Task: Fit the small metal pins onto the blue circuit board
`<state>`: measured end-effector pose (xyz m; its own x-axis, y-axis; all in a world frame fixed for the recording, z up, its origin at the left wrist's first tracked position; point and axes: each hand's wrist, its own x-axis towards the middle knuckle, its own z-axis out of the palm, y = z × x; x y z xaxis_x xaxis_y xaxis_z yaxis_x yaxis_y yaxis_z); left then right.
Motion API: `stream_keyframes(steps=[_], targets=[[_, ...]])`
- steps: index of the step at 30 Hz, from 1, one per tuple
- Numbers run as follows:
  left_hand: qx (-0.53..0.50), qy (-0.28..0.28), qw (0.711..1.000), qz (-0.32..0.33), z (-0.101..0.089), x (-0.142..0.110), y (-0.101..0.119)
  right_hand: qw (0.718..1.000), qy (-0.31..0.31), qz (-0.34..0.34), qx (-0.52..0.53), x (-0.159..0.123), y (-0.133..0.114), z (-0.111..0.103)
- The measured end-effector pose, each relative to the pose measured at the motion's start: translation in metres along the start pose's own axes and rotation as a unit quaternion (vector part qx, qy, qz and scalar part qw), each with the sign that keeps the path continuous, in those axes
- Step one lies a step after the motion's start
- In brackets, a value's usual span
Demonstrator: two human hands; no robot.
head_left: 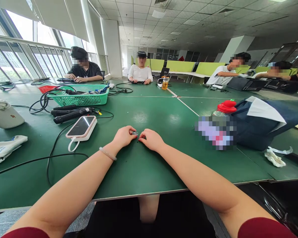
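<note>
Over the middle of the green table [144,172], my two hands are close together. My left hand [124,136], with a pale bangle [107,154] on its wrist, pinches a small dark-and-light part [135,133] between thumb and fingertips; its kind is too small to tell. Just to the right, my right hand [152,139] is closed, its thumb and fingertips together near that part. Whether anything is in its fingertips I cannot make out. A few tiny dark specks lie on the table below the fingertips.
A phone with a white cable [82,127], black tools [72,114] and a green basket [83,98] of tools and cables are at left. A white container [5,112] stands far left. At right are a red-lidded bottle [226,106] and dark blue bag [258,125]. Several people sit across.
</note>
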<state>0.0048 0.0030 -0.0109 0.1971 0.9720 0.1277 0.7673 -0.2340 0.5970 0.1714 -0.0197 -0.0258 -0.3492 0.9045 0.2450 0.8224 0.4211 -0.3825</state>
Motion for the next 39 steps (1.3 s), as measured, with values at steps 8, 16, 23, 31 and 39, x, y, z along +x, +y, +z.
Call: stream_keyframes(steps=[8, 16, 23, 31, 39], targets=[[-0.004, -0.012, 1.0, 0.003, 0.001, -0.002, 0.004, 0.999, 0.029, -0.015, -0.031, 0.001, 0.004, 0.003], [-0.059, -0.046, 0.996, 0.039, 0.005, -0.005, 0.009, 0.994, 0.104, -0.031, 0.025, -0.001, -0.002, -0.006], [-0.108, -0.059, 0.992, 0.036, 0.006, -0.005, 0.01, 0.993, 0.106, -0.034, 0.046, -0.002, -0.002, -0.007], [-0.103, -0.031, 0.994, 0.034, 0.004, -0.001, 0.005, 0.988, 0.122, -0.023, 0.093, -0.002, 0.003, -0.008], [-0.149, -0.045, 0.987, 0.043, 0.004, -0.003, 0.007, 0.988, 0.118, 0.0, 0.098, -0.002, 0.0, -0.01]])
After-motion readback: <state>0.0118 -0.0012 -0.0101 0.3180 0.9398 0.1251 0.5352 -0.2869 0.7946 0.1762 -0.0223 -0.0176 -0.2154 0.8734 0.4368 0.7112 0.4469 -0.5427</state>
